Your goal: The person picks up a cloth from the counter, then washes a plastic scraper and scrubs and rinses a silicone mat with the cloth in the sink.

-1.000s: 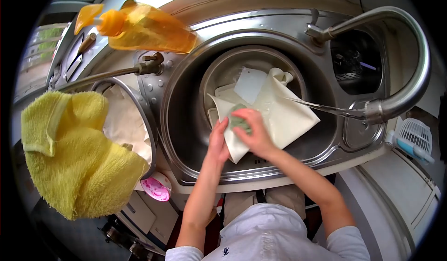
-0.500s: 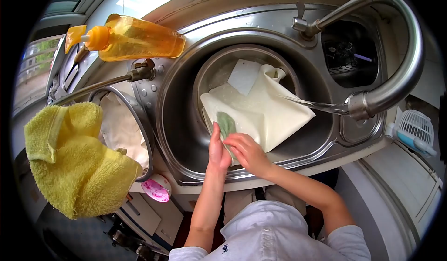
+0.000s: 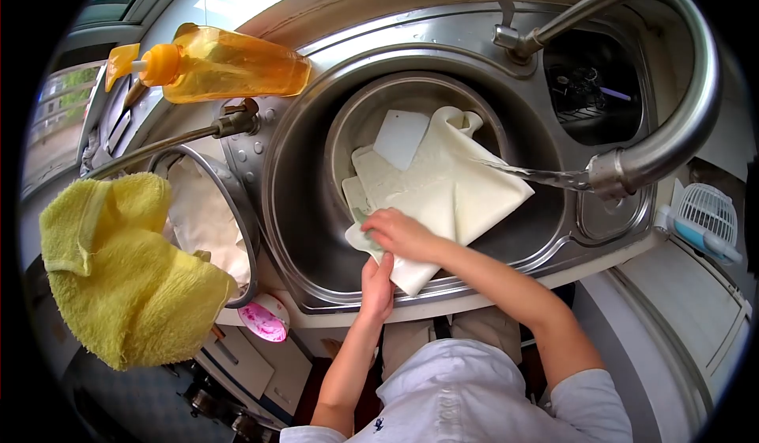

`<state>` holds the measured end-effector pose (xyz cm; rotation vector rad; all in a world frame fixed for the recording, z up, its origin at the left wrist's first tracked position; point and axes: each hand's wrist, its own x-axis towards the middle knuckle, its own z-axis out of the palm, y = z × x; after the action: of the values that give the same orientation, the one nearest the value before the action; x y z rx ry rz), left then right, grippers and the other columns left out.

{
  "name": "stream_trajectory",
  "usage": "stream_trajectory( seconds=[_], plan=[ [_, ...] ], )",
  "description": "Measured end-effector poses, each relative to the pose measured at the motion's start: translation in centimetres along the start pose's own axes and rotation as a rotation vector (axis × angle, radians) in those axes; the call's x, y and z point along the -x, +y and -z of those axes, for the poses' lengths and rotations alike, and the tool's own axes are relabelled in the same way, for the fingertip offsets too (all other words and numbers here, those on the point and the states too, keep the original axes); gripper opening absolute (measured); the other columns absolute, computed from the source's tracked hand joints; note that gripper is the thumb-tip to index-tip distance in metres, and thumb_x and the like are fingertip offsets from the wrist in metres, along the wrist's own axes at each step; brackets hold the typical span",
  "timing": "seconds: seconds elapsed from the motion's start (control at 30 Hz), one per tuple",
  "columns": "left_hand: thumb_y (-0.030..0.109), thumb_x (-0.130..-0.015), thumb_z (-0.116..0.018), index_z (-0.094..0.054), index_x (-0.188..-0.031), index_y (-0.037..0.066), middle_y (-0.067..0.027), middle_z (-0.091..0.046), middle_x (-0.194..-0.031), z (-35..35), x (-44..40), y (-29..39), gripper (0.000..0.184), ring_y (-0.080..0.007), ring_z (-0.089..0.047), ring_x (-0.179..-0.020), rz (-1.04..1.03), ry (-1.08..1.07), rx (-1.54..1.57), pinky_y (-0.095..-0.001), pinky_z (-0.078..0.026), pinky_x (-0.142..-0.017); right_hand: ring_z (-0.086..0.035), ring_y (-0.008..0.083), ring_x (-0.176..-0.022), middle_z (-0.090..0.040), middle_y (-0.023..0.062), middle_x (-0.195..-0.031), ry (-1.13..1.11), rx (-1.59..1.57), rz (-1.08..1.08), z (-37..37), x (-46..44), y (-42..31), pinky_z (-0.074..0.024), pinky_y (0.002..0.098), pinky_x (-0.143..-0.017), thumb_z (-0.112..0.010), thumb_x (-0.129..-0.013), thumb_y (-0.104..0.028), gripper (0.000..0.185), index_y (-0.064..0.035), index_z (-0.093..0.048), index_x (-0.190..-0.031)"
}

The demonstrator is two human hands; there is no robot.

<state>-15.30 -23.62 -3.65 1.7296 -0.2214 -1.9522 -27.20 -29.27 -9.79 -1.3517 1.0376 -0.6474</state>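
A cream-coloured sheet (image 3: 482,186) lies folded over a round metal basin (image 3: 338,142) in the sink, its near corner hanging toward me. My left hand (image 3: 378,286) grips the sheet's near left edge from below, thumb up. Just above it, my right hand (image 3: 399,236) presses down on the sheet with curled fingers; a bit of pale green cloth (image 3: 365,233) shows at its fingertips, mostly hidden. A white rectangular piece (image 3: 401,138) rests in the basin behind the sheet. Water runs from the curved faucet (image 3: 613,176) onto the sheet.
An orange pump bottle (image 3: 237,63) lies at the back left. A yellow towel (image 3: 126,269) hangs at the left by a metal pot (image 3: 247,229) with pale cloth inside. A pink-and-white dish (image 3: 265,319) sits near the counter edge. A small side basin (image 3: 593,95) is at the right.
The green cloth, visible on the sheet before, is now mostly under my right hand. My left hand has moved down toward the sink's front edge, and the sheet's left part has been drawn nearer.
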Motion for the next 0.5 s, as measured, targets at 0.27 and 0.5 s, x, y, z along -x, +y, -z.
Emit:
stream_trajectory(
  seconds=[0.27,0.5],
  plan=[
    [0.017,-0.098,-0.045,-0.047,-0.124,-0.006,-0.0139,-0.057,-0.119,1.1,0.5,3.3,0.034,-0.0197,-0.057,-0.107,-0.078,0.068,0.022,-0.0328,-0.045,-0.093,-0.052,0.0252,-0.104,-0.058,0.0084,-0.104,-0.074,1.13,0.112,12.2,0.6,8.2,-0.0443,0.0375,-0.083,-0.052,-0.077,-0.01,0.02,-0.0072,-0.063,-0.094],
    [0.02,-0.096,-0.051,-0.047,-0.125,-0.001,-0.0108,-0.057,-0.122,2.6,0.8,5.0,0.036,-0.0204,-0.054,-0.114,-0.192,-0.04,0.168,-0.0334,-0.043,-0.097,-0.05,0.031,-0.109,-0.056,0.0137,-0.111,0.51,0.516,-0.014,11.8,1.4,1.2,-0.0416,0.041,-0.093,-0.055,-0.083,-0.002,0.028,-0.0045,-0.059,-0.111]
  ],
)
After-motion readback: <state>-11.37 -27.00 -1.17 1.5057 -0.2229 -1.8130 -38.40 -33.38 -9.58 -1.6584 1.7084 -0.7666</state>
